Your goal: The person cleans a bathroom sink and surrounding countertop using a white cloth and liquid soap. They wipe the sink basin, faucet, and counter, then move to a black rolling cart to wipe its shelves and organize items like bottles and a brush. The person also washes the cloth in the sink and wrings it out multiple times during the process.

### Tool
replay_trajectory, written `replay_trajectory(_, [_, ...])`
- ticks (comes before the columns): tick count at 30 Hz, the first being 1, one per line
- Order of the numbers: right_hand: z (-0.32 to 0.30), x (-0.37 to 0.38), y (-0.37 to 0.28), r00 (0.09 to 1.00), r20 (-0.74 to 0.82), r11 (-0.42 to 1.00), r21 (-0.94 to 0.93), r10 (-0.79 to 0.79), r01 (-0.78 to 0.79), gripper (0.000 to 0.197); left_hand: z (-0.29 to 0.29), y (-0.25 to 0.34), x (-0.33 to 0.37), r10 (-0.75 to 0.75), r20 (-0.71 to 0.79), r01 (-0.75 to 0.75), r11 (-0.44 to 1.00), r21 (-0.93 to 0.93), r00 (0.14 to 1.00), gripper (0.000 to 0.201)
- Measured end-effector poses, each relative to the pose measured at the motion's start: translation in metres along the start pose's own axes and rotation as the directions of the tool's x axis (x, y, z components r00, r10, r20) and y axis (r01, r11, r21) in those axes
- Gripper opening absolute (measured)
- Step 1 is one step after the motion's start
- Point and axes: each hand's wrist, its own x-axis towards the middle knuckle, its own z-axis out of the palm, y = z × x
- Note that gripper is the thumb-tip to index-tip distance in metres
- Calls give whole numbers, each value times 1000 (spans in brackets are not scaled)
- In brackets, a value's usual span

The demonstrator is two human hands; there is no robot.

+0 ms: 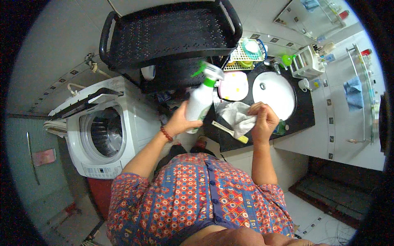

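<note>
My left hand point(180, 120) is wrapped round a white spray bottle point(199, 104) with a green and white trigger head. The bottle is held up in front of me, tilted with its top to the right. My right hand point(263, 116) pinches a pale grey cloth point(239, 117), which hangs to the left of the fingers over the dark counter point(226, 139). Below the cloth a scrubbing brush point(230, 131) with a white handle and yellowish bristles lies on the counter. The white sink basin point(283, 98) is just beyond my right hand.
A black tiered rack point(172, 35) stands ahead, and an open top-loading washing machine point(100, 131) is at left. Round the basin are a pink-rimmed tub point(233, 86), a faucet point(272, 64), a white organizer point(307, 62) and a white cup point(303, 85). A blue cloth point(353, 94) hangs at right.
</note>
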Motion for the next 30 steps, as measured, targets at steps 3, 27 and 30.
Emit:
replay_trajectory(3, [-13,-7,5,994,-27,993,-46,105,-106,41,-42,-6,4,-129,-23,131,975,178,991,73])
replay_trajectory(27, [-58,-86,16,866,-181,869,-90,466,-487,37,-106,-119,197,151,-700,269,851,451,698,81])
replay_trajectory(30, [-73,-103,29,854,-174,853,-106,490,-511,35,-120,-143,197,199,-623,217,822,526,757,80])
